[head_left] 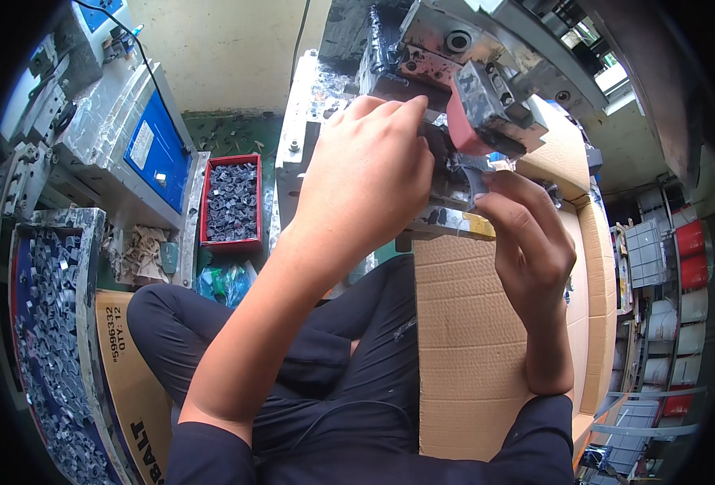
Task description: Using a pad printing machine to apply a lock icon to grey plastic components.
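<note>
Right hand [531,238] has a small grey part [476,182] pinched near its edge between thumb and fingers, just below the pink block [464,125] of the machine [515,48] — likely an edge grip so the fingers sit off to the side of the block. Can't tell whether the part touches the machine bed [446,220]. Left hand [369,166] reaches in from the opposite side, fingers curled toward the metalwork; the tips are hidden behind the hand, so can't tell if they're grasping anything. One hand per side probably gives each some room under the head. Containers: red tray [232,245] left of the machine on the green surface [236,133], full of small dark pieces [232,202]. Longer grey-walled tray [89,267] at far left, blue inside, loose grey pieces [58,347] spread along it — beside the left knee [155,311], presumably for easy reach. Cardboard box [474,339] at right, near the right forearm, flaps spread; contents not readable. Bluish-green plastic bag [226,283] lies just below the red tray; can't make out what's in it.
</note>
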### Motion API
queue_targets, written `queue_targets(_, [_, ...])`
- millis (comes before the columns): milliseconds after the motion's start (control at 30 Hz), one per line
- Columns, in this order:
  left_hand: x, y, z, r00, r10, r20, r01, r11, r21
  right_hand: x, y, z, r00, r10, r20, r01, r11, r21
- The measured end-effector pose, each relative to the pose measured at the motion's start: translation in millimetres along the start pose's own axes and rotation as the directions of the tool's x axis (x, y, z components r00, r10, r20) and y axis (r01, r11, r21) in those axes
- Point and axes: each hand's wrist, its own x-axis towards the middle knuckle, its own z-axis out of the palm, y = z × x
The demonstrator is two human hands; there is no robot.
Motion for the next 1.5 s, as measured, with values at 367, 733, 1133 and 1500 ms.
queue_targets(367, [-0.8,-0.4,2.4,0.996,0.057,-0.076,-0.058,0.998,-0.014,3.3,4.9,5.1,0.998,0.019,-0.054,-0.010,0.988,0.152])
queue_targets(733, [-0.9,-0.3,0.6,1.000,0.009,-0.016,-0.009,1.000,-0.006,3.2,11.7,12.0,0.990,0.115,-0.087,-0.082,0.944,0.321])
queue_targets(1133, [-0.9,0.0,0.6,1.000,0.002,0.007,-0.002,1.000,0.007,16.8,14.9,16.6,0.981,0.101,-0.164,-0.070,0.980,0.185])
queue_targets(1500, [-0.3,-0.8,0.2,1.000,0.005,0.003,-0.005,1.000,-0.004,29.8,13.6,30.8,0.991,0.031,-0.129,-0.015,0.993,0.117])
